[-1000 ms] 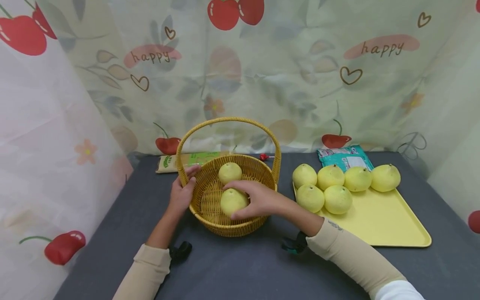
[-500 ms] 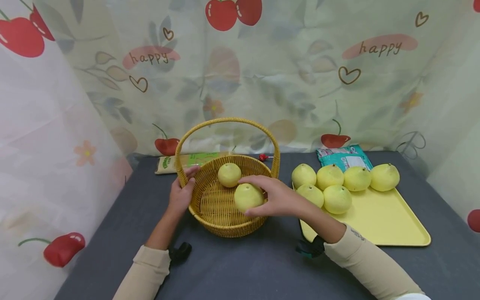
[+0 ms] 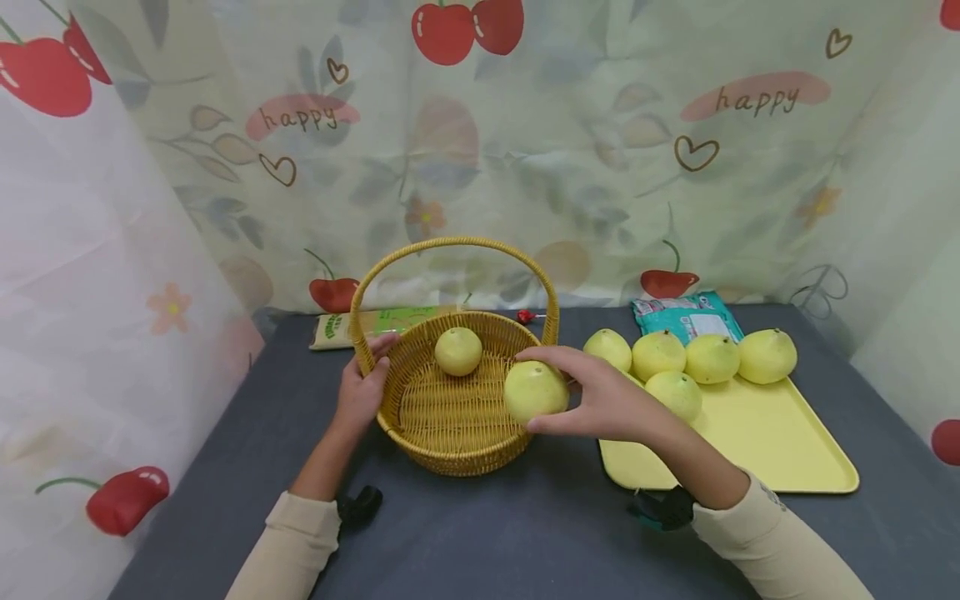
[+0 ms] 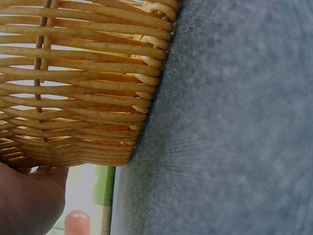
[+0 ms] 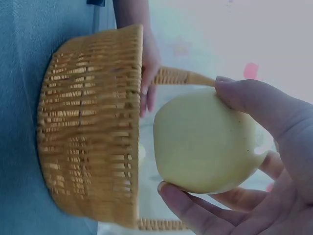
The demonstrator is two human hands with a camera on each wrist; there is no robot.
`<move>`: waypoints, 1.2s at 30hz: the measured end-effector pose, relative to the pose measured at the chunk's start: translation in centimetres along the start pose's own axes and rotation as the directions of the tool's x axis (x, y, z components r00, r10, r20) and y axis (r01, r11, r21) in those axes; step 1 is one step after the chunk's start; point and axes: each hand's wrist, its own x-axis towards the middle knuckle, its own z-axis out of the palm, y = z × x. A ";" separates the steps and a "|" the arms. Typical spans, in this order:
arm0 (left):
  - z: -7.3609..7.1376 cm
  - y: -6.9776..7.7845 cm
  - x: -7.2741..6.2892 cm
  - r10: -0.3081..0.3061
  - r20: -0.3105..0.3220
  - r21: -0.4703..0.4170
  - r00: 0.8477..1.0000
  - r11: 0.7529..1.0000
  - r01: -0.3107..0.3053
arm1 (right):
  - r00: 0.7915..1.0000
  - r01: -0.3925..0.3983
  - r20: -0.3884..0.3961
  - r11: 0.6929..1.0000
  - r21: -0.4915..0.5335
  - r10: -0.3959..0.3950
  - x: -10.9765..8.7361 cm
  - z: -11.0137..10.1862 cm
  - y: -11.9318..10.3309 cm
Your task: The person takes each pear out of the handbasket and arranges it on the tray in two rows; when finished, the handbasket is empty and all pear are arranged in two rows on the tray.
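Observation:
A yellow-green pomelo (image 3: 536, 393) is gripped between the fingers and thumb of my right hand (image 3: 600, 398), over the right rim of a woven wicker basket (image 3: 457, 463) with an arched handle. In the right wrist view the pomelo (image 5: 205, 139) is level with the basket's opening, apart from the rim. My left hand (image 3: 363, 390) holds the basket's left rim at the handle's base, also seen in the left wrist view beside the wicker side (image 4: 83, 98). One pomelo (image 3: 458, 351) lies at the back inside the basket.
A yellow tray (image 3: 780, 442) at right carries several pomelos (image 3: 711, 358), one spot hidden behind my right hand. Behind it lies a teal packet (image 3: 686, 315). A green-and-tan packet (image 3: 337, 330) and a small red item (image 3: 527, 317) lie behind the basket. Patterned curtains surround the table.
My right hand has lifted the nearer pomelo from inside the basket and carried it rightward to the rim. The left hand stays on the basket, which has hardly moved.

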 end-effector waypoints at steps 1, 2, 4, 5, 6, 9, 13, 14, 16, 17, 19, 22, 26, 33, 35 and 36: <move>0.0 0.0 0.0 0.000 0.001 0.001 1.000 1.000 0.000 | 1.000 -0.009 -0.005 1.000 -0.001 0.009 -0.3 -0.2 0.1; 0.0 0.0 0.0 0.000 0.002 0.001 1.000 1.000 0.000 | 1.000 -0.017 -0.011 1.000 0.001 0.017 -0.6 -0.5 0.3; 0.1 0.0 0.0 0.001 0.002 0.002 1.000 1.000 -0.001 | 0.999 -0.038 -0.024 0.999 0.005 0.038 -1.3 -1.0 0.6; 0.1 0.0 -0.1 0.000 0.000 0.002 1.000 1.000 0.000 | 0.998 -0.050 -0.032 0.999 0.005 0.051 -1.6 -1.3 0.7; 0.1 0.0 -0.1 -0.001 -0.002 0.004 1.000 1.000 0.001 | 0.997 -0.060 -0.039 0.998 0.004 0.060 -1.9 -1.6 0.9; 0.1 0.0 -0.1 -0.008 -0.001 0.014 1.000 1.000 0.008 | 0.995 -0.085 -0.061 0.996 -0.012 0.084 -2.9 -2.8 1.2; 0.0 0.0 -0.1 -0.005 -0.002 0.017 1.000 1.000 0.005 | 0.990 -0.116 -0.090 0.991 -0.061 0.110 -4.2 -4.7 1.7; 0.0 0.0 -0.1 -0.003 -0.003 0.013 1.000 1.000 0.003 | 0.988 -0.128 -0.100 0.989 -0.078 0.120 -4.6 -5.2 1.8; 0.0 0.1 -0.1 -0.001 -0.006 0.010 1.000 1.000 0.001 | 0.982 -0.158 -0.125 0.981 -0.108 0.145 -5.2 -6.3 2.0; 0.0 0.1 -0.1 0.000 -0.007 0.009 1.000 1.000 0.000 | 0.978 -0.174 -0.138 0.978 -0.119 0.157 -5.5 -6.9 2.1; 0.0 0.1 -0.1 0.000 -0.003 0.012 1.000 1.000 0.000 | 0.969 -0.208 -0.164 0.968 -0.140 0.185 -6.2 -8.0 2.1; 0.1 0.0 0.0 -0.001 0.001 0.015 1.000 1.000 0.001 | 0.955 -0.256 -0.196 0.954 -0.158 0.224 -7.2 -9.6 2.3; 0.1 0.0 0.1 -0.001 -0.003 0.016 1.000 1.000 0.001 | 0.930 -0.337 -0.225 0.919 -0.203 0.291 -8.4 -11.4 2.9; 0.1 0.0 0.0 -0.012 -0.015 0.033 1.000 0.999 0.013 | 0.902 -0.422 -0.234 0.857 -0.295 0.363 -9.4 -13.0 4.2; 0.1 0.0 0.0 -0.012 -0.010 0.036 1.000 0.999 0.013 | 0.892 -0.444 -0.238 0.841 -0.309 0.383 -9.6 -13.3 4.6; 0.1 0.0 0.0 -0.010 -0.008 0.035 1.000 0.999 0.011 | 0.886 -0.458 -0.239 0.832 -0.314 0.398 -9.7 -13.5 4.8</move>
